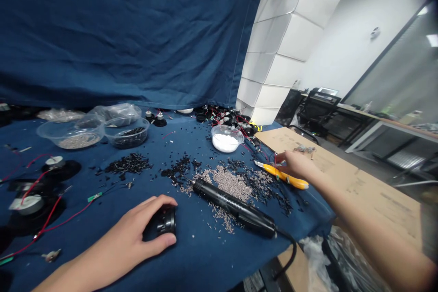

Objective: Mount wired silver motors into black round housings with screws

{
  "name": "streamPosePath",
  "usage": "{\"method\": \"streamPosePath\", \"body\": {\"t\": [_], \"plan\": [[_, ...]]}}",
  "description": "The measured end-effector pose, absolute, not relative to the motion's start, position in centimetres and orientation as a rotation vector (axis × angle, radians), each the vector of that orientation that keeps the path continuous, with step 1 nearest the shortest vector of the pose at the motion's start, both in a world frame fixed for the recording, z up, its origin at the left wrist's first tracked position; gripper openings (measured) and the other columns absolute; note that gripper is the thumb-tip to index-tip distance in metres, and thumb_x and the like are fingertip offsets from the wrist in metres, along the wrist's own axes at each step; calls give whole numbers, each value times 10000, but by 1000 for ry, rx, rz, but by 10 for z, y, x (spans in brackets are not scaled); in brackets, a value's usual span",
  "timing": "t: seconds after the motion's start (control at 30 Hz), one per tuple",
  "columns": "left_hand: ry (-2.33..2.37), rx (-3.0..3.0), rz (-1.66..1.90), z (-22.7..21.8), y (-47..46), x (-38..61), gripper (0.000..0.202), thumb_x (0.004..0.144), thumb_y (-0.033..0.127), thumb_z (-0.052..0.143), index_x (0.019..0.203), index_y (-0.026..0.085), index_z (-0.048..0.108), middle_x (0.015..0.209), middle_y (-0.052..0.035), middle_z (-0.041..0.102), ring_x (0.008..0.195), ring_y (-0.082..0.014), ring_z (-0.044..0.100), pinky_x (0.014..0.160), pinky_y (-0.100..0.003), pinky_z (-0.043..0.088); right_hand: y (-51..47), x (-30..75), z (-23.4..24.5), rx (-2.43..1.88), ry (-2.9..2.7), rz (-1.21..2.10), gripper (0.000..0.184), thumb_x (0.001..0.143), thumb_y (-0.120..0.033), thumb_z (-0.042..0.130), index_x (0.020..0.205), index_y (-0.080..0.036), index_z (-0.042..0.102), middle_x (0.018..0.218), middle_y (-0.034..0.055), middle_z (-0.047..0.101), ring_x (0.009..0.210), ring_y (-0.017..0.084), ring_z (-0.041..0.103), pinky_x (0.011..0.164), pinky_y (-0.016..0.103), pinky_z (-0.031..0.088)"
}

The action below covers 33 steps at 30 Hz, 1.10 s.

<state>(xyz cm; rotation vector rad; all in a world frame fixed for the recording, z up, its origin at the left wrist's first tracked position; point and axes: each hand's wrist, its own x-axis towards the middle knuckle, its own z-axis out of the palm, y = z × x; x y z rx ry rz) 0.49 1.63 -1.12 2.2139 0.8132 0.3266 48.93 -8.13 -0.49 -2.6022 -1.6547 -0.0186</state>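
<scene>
The left hand is down at lower centre-left, thumb and fingers curled around a black round part. It sits on the blue cloth, in the mouth of that grip, thumb below, fingers above. Danger here: a loose pinch on that curved rim could let it roll or tip, and a nudge to the right could knock the black electric screwdriver lying mid-frame, scattering the silver screws heaped around it. Over at right of centre, the right hand bends its fingers narrowly above the orange-handled tool; whether they grip it or the thin wires there, I can't tell. Further out, a tub of white pieces at centre, clear tubs at left.
</scene>
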Motion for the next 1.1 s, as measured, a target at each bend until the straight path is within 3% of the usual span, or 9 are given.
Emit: {"method": "streamPosePath", "body": {"t": [0.13, 0.3, 0.47, 0.63, 0.83, 0.97, 1.1], "plan": [[807, 2211, 334, -12, 16, 5, 364, 822, 417, 602, 1164, 302, 557, 1184, -20, 623, 1099, -259, 577, 934, -344, 441, -79, 497, -8, -2550, -1735, 81, 187, 845, -323, 710, 903, -152, 664, 863, 59, 654, 821, 205, 613, 795, 364, 478], [801, 2214, 337, -13, 17, 4, 370, 822, 401, 612, 1174, 302, 554, 1181, -22, 626, 1097, -259, 584, 920, -335, 453, -82, 497, 5, -2416, -1676, 266, 295, 793, -443, 710, 763, -165, 613, 744, 57, 623, 726, 211, 582, 661, 309, 452], [783, 2224, 365, -13, 17, 4, 372, 820, 404, 615, 1170, 284, 569, 1183, -40, 630, 1084, -265, 589, 906, -337, 468, -93, 483, 32, -2195, -1566, 558, 472, 778, -639, 633, 859, -178, 576, 758, 38, 619, 603, 166, 519, 483, 238, 370], [789, 2234, 368, -13, 17, 5, 366, 816, 405, 618, 1161, 288, 579, 1184, -34, 632, 1087, -263, 591, 904, -334, 472, -100, 455, 60, -1930, -1469, 722, 507, 836, -648, 605, 1023, -186, 514, 886, 66, 642, 462, 75, 351, 424, 216, 289], [772, 2262, 409, -15, 17, 4, 369, 826, 409, 612, 1170, 280, 579, 1178, -40, 638, 1070, -257, 602, 886, -319, 487, -87, 425, 64, -1758, -1401, 586, 473, 839, -629, 648, 964, -188, 531, 827, 68, 645, 590, 155, 539, 526, 259, 431], [776, 2266, 375, -15, 17, 3, 369, 825, 406, 613, 1172, 285, 576, 1173, -39, 633, 1059, -256, 601, 883, -325, 483, -74, 426, 51, -1782, -1289, 340, 539, 822, -678, 624, 1053, -224, 447, 849, 55, 641, 715, 212, 616, 568, 273, 459], [774, 2252, 390, -17, 18, 3, 375, 828, 419, 618, 1176, 289, 568, 1179, -34, 628, 1072, -253, 594, 905, -327, 471, -70, 425, 28, -1813, -1144, 348, 482, 878, -703, 459, 999, -252, 338, 782, 13, 628, 515, 169, 564, 425, 239, 372]]}}
